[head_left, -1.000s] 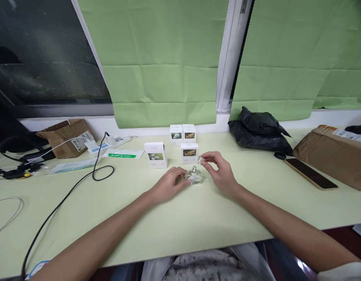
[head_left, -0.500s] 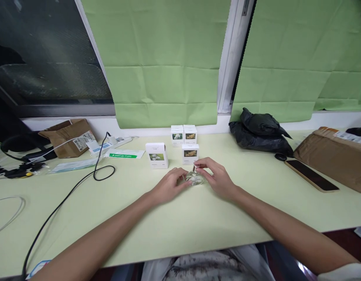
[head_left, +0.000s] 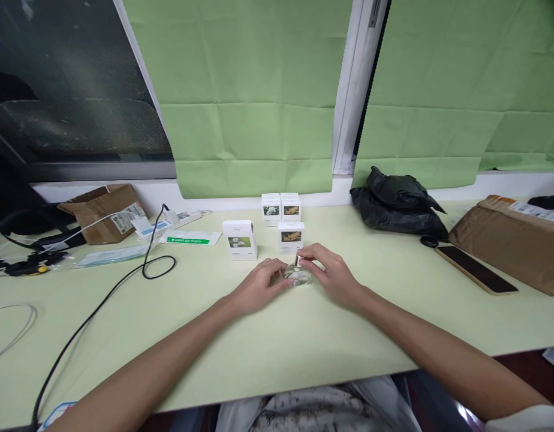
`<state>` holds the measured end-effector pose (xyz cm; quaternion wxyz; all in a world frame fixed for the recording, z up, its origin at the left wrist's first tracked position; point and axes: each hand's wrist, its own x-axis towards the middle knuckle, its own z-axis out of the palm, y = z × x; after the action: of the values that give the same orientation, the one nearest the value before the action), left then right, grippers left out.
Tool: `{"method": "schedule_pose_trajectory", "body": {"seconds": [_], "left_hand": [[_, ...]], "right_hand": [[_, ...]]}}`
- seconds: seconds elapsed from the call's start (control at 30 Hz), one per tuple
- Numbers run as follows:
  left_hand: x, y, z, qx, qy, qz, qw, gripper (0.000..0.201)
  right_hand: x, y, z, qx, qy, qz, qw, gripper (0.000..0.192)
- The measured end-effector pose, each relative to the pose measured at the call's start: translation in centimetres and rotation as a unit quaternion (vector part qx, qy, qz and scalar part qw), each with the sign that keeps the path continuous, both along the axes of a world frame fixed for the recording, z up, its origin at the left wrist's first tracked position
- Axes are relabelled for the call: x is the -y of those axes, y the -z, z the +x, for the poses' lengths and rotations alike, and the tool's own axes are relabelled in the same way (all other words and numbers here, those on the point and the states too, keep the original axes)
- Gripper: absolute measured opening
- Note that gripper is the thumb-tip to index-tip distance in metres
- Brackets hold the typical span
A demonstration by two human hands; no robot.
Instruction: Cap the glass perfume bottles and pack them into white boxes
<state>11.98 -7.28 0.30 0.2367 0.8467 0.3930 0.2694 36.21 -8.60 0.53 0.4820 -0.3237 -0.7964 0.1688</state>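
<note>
A small clear glass bottle (head_left: 299,275), rounded like a perfume bottle, stands on the table in front of me. My left hand (head_left: 262,283) grips its left side between thumb and fingers. The fingertips of my right hand (head_left: 330,271) pinch the narrow neck or cap at the top of the bottle. Just behind it stands a white box with a yellow flower picture (head_left: 291,238). Left of that is a larger white box with a white flower picture (head_left: 240,240). Two more small white boxes (head_left: 271,209) stand side by side farther back.
On the right lie a black plastic bag (head_left: 396,204), a phone (head_left: 477,270), a round black lid-like disc (head_left: 428,241) and a brown parcel (head_left: 513,243). An open carton (head_left: 104,213), flat packets (head_left: 191,237) and a black cable (head_left: 101,306) occupy the left.
Both hands keep hold of the bottle in the same place. The fingers of my right hand have shifted very slightly at its top. The view has moved a little.
</note>
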Motion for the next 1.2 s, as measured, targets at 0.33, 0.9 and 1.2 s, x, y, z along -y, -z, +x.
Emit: {"method": "schedule_pose_trajectory", "body": {"seconds": [0.33,0.9,1.2], "left_hand": [[0.16,-0.20,0.01,0.016,0.000,-0.003,1.000,0.033],[-0.01,-0.07,-0.12,0.006,0.001,-0.005,1.000,0.034],[0.06,-0.15,-0.04,0.011,0.001,0.000,1.000,0.033]], "right_hand": [[0.05,-0.58,0.25,0.035,0.008,0.011,0.999,0.020],[-0.29,-0.92,0.43,0.067,0.011,0.057,0.996,0.020],[-0.52,-0.67,0.39,0.059,0.003,0.037,0.998,0.020]]}}
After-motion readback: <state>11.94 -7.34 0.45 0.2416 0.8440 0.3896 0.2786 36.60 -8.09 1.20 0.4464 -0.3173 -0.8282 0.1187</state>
